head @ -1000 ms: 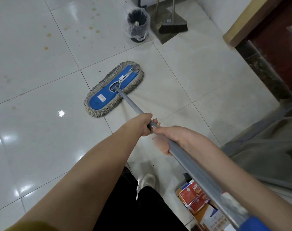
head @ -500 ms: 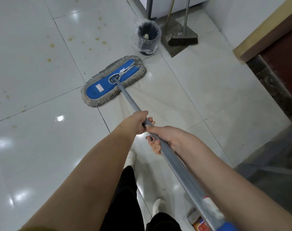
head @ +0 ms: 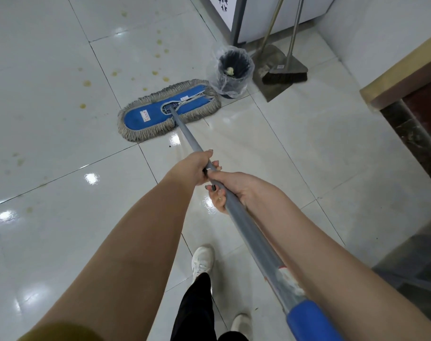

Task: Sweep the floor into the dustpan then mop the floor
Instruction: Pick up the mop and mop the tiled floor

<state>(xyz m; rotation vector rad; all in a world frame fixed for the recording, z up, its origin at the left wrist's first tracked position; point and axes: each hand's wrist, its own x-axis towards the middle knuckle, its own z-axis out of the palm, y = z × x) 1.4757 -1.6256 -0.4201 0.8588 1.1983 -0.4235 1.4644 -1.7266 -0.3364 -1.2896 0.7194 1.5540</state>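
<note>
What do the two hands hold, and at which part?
Both hands, left hand and right hand, grip the flat mop by the middle of its grey handle.

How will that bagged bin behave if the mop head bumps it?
The bin looks small and nearly empty, so probably light: it may slide or tip on the glossy tile. Its loose plastic liner would likely crumple against the mop head.
</note>
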